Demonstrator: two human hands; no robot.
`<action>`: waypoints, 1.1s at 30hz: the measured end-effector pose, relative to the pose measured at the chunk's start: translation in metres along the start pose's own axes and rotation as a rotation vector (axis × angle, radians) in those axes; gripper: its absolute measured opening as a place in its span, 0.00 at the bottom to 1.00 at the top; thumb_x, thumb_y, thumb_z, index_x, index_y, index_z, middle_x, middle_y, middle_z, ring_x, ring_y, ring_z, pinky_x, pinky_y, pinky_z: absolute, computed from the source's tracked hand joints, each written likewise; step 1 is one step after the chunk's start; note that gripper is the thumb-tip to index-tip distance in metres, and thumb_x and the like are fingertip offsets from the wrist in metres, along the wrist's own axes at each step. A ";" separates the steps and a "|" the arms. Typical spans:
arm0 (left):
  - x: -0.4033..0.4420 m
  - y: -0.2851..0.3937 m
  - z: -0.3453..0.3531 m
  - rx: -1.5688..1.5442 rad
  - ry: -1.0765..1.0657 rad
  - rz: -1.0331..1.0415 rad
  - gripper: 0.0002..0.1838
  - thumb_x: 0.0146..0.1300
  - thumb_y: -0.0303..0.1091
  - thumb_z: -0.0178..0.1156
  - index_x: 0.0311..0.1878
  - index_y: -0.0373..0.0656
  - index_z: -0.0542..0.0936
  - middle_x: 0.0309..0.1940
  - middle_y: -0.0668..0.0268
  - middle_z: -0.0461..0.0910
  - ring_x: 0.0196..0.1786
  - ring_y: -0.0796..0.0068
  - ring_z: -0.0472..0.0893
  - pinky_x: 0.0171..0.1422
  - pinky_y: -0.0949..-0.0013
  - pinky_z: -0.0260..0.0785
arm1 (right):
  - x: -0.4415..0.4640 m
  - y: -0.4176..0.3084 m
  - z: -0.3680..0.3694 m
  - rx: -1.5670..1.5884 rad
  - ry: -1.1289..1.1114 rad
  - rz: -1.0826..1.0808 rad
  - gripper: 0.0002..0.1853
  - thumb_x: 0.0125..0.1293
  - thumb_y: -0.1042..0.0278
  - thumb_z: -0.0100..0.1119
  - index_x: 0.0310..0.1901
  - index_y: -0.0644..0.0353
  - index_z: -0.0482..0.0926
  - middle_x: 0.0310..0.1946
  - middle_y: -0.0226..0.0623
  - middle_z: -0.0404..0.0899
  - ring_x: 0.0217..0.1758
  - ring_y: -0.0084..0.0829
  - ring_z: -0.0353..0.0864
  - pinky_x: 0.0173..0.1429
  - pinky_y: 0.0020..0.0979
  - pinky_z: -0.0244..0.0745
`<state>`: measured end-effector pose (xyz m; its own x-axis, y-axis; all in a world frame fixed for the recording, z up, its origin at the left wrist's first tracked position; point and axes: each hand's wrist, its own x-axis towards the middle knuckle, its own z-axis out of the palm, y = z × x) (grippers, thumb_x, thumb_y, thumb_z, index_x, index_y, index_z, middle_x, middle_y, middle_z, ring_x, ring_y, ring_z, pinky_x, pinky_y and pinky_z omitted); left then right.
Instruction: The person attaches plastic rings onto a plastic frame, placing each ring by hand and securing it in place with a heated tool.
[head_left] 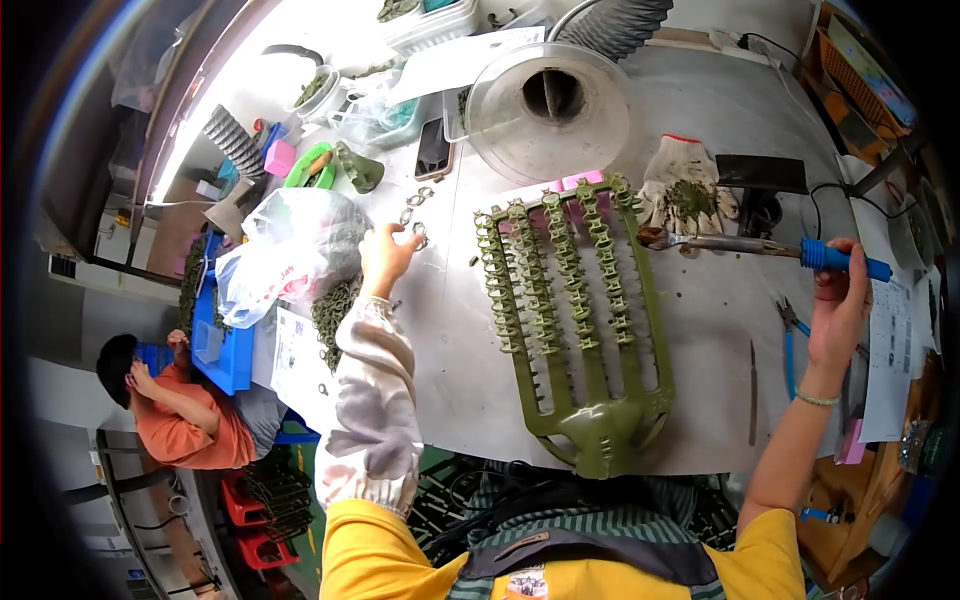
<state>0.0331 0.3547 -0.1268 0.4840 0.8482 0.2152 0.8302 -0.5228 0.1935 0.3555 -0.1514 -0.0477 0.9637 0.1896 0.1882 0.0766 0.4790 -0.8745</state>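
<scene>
My right hand (pixel 842 300) is closed around the blue handle of a soldering iron (pixel 745 245), whose brown tip points left, near a stained white glove (pixel 690 190). On the left, my left hand (pixel 388 255) reaches to small ring-shaped green parts (pixel 413 208) on the table; its fingers are bent and partly apart, and whether they hold a part is too small to tell. Between my hands lies a green rack (pixel 605 425) with rows of small green pieces (pixel 565 265) along its bars. A pile of green parts (pixel 335 320) is beside my left sleeve.
A clear round hood (pixel 490 120) with a grey hose stands behind the rack. Left are a plastic bag (pixel 300 235), a phone (pixel 434 150) and a green dish (pixel 310 167). Pliers (pixel 790 340) lie right. A co-worker in orange (pixel 195 420) sits far left.
</scene>
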 end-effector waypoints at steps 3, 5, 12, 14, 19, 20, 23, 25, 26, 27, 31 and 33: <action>-0.018 -0.004 0.011 -0.272 -0.022 -0.104 0.17 0.57 0.41 0.72 0.44 0.39 0.85 0.33 0.64 0.85 0.36 0.71 0.83 0.46 0.67 0.76 | -0.002 -0.003 0.001 -0.024 -0.007 -0.013 0.11 0.70 0.60 0.63 0.44 0.59 0.84 0.40 0.31 0.83 0.33 0.16 0.76 0.40 0.19 0.73; -0.023 -0.001 0.004 -0.558 -0.070 -0.171 0.13 0.60 0.36 0.72 0.44 0.38 0.85 0.32 0.67 0.84 0.34 0.78 0.81 0.42 0.72 0.76 | -0.004 -0.004 0.003 -0.020 -0.008 -0.025 0.11 0.71 0.60 0.63 0.44 0.60 0.84 0.40 0.31 0.83 0.33 0.16 0.76 0.40 0.19 0.73; -0.035 0.075 -0.064 -0.918 -0.044 0.204 0.09 0.67 0.27 0.64 0.46 0.33 0.85 0.36 0.66 0.83 0.34 0.80 0.83 0.41 0.77 0.77 | -0.008 -0.008 0.008 -0.049 -0.005 -0.045 0.12 0.71 0.60 0.63 0.42 0.61 0.84 0.38 0.31 0.84 0.31 0.17 0.77 0.40 0.20 0.75; -0.050 0.127 -0.100 -0.842 -0.184 0.371 0.08 0.67 0.25 0.63 0.47 0.34 0.84 0.37 0.67 0.82 0.37 0.81 0.82 0.43 0.77 0.76 | -0.007 -0.009 0.008 -0.060 -0.012 -0.031 0.12 0.71 0.61 0.63 0.42 0.62 0.84 0.37 0.32 0.84 0.31 0.17 0.78 0.40 0.21 0.75; -0.074 0.208 -0.107 -0.994 -0.485 0.476 0.08 0.68 0.23 0.62 0.49 0.36 0.82 0.35 0.70 0.83 0.35 0.82 0.79 0.45 0.77 0.74 | -0.006 -0.007 0.010 -0.062 -0.016 -0.006 0.11 0.71 0.61 0.62 0.41 0.61 0.83 0.38 0.33 0.83 0.31 0.18 0.78 0.40 0.21 0.75; -0.076 0.217 -0.103 -0.900 -0.452 0.548 0.08 0.68 0.23 0.61 0.48 0.36 0.83 0.34 0.70 0.82 0.36 0.82 0.79 0.45 0.77 0.74 | -0.007 -0.008 0.012 -0.063 -0.010 -0.004 0.11 0.71 0.62 0.62 0.42 0.61 0.83 0.39 0.33 0.83 0.31 0.18 0.78 0.41 0.22 0.75; -0.080 0.243 -0.098 -0.724 -0.309 0.742 0.08 0.64 0.27 0.64 0.45 0.41 0.86 0.31 0.65 0.83 0.37 0.72 0.80 0.44 0.70 0.73 | -0.005 -0.001 0.010 -0.030 -0.037 -0.008 0.11 0.71 0.62 0.63 0.43 0.61 0.83 0.40 0.33 0.83 0.31 0.18 0.78 0.40 0.23 0.75; -0.081 0.258 -0.092 -0.592 -0.129 0.877 0.08 0.59 0.30 0.68 0.42 0.45 0.87 0.30 0.64 0.84 0.36 0.63 0.79 0.44 0.63 0.74 | -0.003 0.005 0.008 -0.020 -0.046 0.003 0.10 0.71 0.62 0.63 0.43 0.61 0.83 0.40 0.33 0.84 0.32 0.19 0.78 0.41 0.23 0.75; -0.082 0.263 -0.086 -0.553 -0.080 0.856 0.08 0.55 0.31 0.69 0.39 0.46 0.87 0.27 0.66 0.84 0.39 0.62 0.78 0.47 0.59 0.73 | -0.003 0.007 0.009 -0.016 -0.041 0.013 0.10 0.71 0.62 0.63 0.43 0.61 0.83 0.40 0.33 0.84 0.32 0.19 0.78 0.41 0.23 0.75; -0.079 0.266 -0.080 -0.528 -0.045 0.885 0.07 0.55 0.31 0.69 0.39 0.46 0.87 0.27 0.66 0.84 0.40 0.63 0.78 0.47 0.60 0.72 | -0.001 0.011 0.009 -0.011 -0.037 0.023 0.10 0.71 0.62 0.63 0.44 0.61 0.83 0.40 0.33 0.84 0.32 0.19 0.78 0.41 0.22 0.75; -0.073 0.277 -0.069 -0.454 0.015 0.955 0.06 0.54 0.31 0.70 0.36 0.48 0.86 0.26 0.68 0.83 0.40 0.65 0.76 0.50 0.62 0.70 | 0.003 0.022 0.010 0.017 -0.044 0.017 0.10 0.71 0.62 0.62 0.43 0.60 0.83 0.40 0.33 0.84 0.32 0.18 0.78 0.40 0.22 0.75; -0.070 0.280 -0.067 -0.406 0.043 1.008 0.06 0.54 0.32 0.70 0.37 0.48 0.86 0.25 0.68 0.81 0.39 0.65 0.77 0.48 0.64 0.71 | 0.004 0.026 0.013 0.046 -0.061 0.014 0.09 0.71 0.63 0.63 0.43 0.60 0.83 0.40 0.33 0.84 0.32 0.18 0.77 0.40 0.23 0.75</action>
<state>0.2135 0.1432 -0.0240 0.8749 0.0140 0.4842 -0.1004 -0.9726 0.2097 0.3584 -0.1265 -0.0637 0.9469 0.2482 0.2043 0.0498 0.5149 -0.8558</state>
